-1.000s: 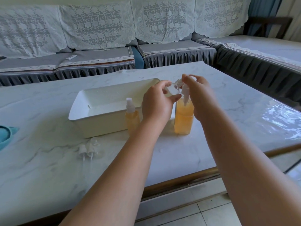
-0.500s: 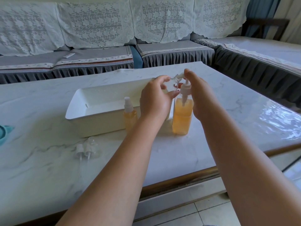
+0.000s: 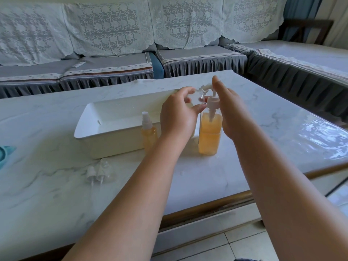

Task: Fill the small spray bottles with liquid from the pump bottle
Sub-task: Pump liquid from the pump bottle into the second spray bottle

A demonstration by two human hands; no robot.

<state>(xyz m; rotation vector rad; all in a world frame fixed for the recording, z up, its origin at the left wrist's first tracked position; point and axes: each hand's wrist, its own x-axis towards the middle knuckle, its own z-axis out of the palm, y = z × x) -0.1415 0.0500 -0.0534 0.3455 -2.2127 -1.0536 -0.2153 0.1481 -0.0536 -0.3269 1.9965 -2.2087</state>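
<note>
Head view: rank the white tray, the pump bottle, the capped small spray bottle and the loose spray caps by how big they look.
1. white tray, clearly largest.
2. pump bottle.
3. capped small spray bottle, slimmer and shorter; it stands about as far away, so the ranking seems fair.
4. loose spray caps, smallest though nearest the camera.

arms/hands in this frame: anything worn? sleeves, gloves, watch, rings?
Nothing worn that shows. Both forearms are bare from the bottom edge of the frame up to the wrists: no sleeves, gloves, watch or bracelets. The left hand and right hand are bare too, with no rings visible. Nails look short; polish cannot be told.
</note>
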